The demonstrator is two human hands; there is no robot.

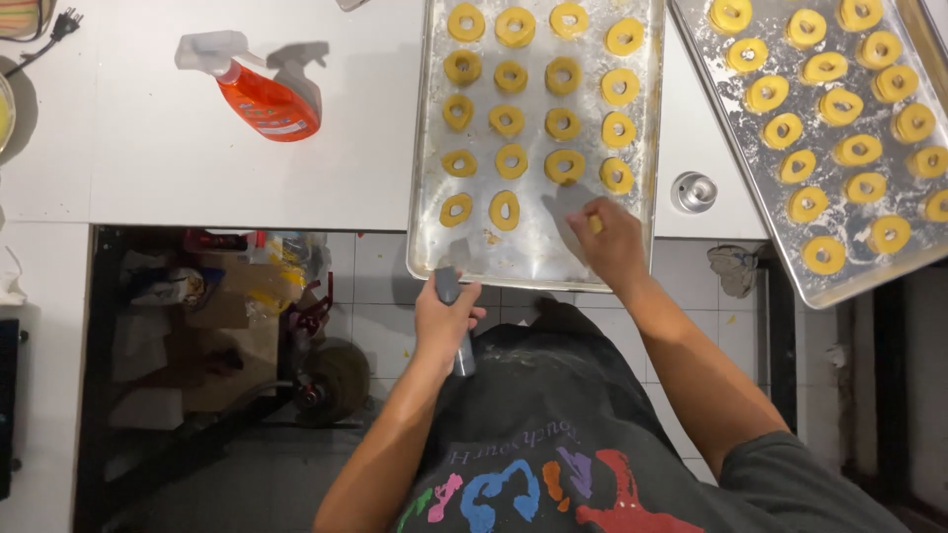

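Note:
A metal baking tray [533, 259] overhangs the white counter's front edge and carries several yellow ring-shaped dough pieces [511, 120] in rows. My right hand [609, 240] hovers over the tray's near right part, pinching a small yellow dough piece [595, 224] at the fingertips. My left hand [444, 321] is below the tray's front edge, closed around a grey cylindrical tool [454, 321] that points up toward the tray.
A second tray [785, 259] of yellow rings lies angled at the right. An orange spray bottle [259, 94] lies on the white counter [197, 178] at the left. A small metal knob [694, 191] sits between the trays. Cluttered floor and boxes show below the counter.

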